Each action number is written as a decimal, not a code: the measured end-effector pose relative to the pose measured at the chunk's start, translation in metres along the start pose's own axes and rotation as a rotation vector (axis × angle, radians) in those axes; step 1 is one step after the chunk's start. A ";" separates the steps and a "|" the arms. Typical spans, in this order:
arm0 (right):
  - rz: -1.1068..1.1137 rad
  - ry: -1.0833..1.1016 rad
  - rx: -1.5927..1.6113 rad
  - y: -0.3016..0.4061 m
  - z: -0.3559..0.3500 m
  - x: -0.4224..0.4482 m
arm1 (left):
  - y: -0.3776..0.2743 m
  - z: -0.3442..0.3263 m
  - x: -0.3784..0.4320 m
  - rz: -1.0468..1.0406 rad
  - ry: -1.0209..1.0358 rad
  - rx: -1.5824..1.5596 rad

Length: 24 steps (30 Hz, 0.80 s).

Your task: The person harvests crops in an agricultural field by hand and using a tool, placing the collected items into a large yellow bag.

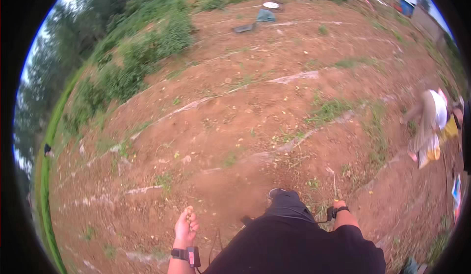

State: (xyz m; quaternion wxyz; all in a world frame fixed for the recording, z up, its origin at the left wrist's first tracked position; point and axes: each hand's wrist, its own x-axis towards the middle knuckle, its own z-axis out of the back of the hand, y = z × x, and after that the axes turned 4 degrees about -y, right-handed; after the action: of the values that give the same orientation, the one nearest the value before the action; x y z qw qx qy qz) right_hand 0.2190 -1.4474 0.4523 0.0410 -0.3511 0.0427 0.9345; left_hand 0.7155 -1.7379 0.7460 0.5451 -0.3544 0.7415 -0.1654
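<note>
My left hand, with a strapped device at the wrist, is closed around several small pale pods that look like peanuts. It is held over reddish-brown soil. On the other side of my dark-clothed body is my right hand, also with a device strapped at the wrist. A thin pale stalk or strip rises by its fingers, and whether the hand grips it is not clear. Small pale bits lie scattered over the soil around both hands.
A bent-over person is at the right, beside a yellow bag. Strips of plastic film cross the soil. Farther off are a blue-green sack, a dark tray and a white round container. Leafy plants grow at left.
</note>
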 end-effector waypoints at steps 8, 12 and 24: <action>0.812 0.062 -0.952 0.169 0.042 0.071 | 0.083 0.097 -0.067 -0.286 -0.195 -0.938; 1.085 -0.026 -0.917 0.310 0.029 0.009 | 0.161 0.119 -0.112 -0.471 -0.144 -1.233; 1.698 0.409 -0.629 0.423 -0.121 -0.195 | 0.267 0.113 -0.186 -0.875 -0.410 -1.508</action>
State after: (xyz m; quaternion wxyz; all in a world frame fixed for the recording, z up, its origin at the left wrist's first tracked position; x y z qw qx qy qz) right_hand 0.3995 -1.8901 0.5120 -0.7624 -0.3552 0.0366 0.5397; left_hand 0.7570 -1.4058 0.6659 0.1774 -0.8921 0.3397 0.2393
